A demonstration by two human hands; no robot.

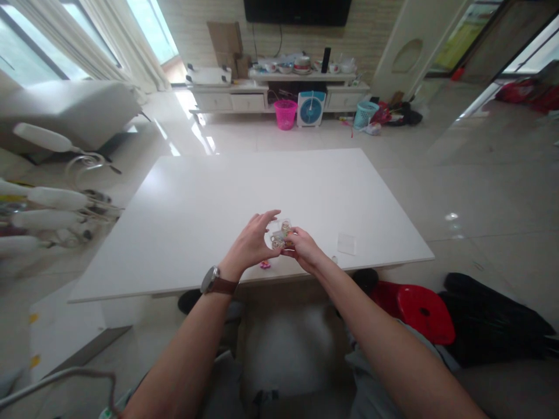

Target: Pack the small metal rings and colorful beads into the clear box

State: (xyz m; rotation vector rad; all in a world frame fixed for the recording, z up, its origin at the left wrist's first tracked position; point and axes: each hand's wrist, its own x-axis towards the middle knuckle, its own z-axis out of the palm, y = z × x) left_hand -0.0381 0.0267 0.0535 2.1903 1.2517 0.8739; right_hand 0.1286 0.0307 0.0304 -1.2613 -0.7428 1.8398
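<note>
Two bare hands meet over the near edge of a white bench (244,192), with a small clear case (278,236) between them, close above the bench top. The right hand (306,250) has its fingers clamped on the right side of the clear case, thumb over it and the other fingers beneath. The left hand (252,243) arches around the opposite side, its thumb and forefinger well apart, the thumb near the lower edge of the case; I cannot tell whether these fingers press on it. Gold-toned round pieces show through the clear case, too small to make out further. A watch (210,279) with a brown strap sits on the left wrist. Just below the left hand, near the front edge of the bench, lies a small pink piece (265,265). To the right of the right hand, a flat clear rectangle (346,244) lies on the bench, and a small round pale piece (334,259) lies between it and the right forearm. A red stool (425,314) stands to the right of the person, with black material (493,317) beside it. Beyond the bench, a pink basket (286,115) stands on the floor beside a blue-and-white fan (311,109), both in front of a low white cabinet (248,102); a light blue basket (365,115) stands farther right. A dark screen (297,11) hangs on the wall above.
</note>
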